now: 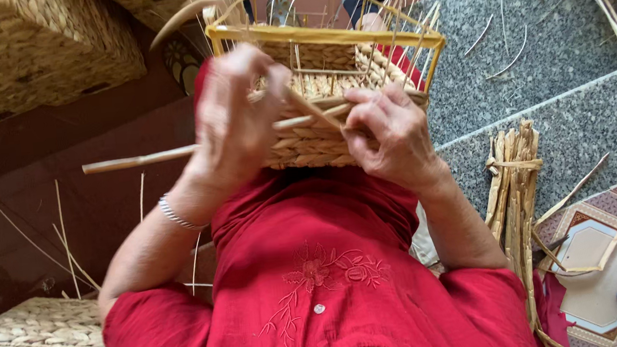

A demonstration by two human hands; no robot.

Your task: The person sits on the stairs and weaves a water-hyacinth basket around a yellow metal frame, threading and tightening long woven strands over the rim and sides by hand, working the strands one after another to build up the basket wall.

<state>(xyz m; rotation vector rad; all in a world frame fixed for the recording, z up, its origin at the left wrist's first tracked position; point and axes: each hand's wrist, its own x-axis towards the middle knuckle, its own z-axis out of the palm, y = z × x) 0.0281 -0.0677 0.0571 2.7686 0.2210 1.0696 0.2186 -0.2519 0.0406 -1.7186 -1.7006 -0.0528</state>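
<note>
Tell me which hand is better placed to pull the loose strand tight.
Left, probably. The left hand is closed over the long strand, whose free end juts out on its side; the right hand holds the woven basket.

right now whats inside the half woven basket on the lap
Inside the basket only the yellow wire frame and thin upright straw stakes show. The woven wall and both hands, left and right, cover the bottom, so anything lying there cannot be seen.
</note>
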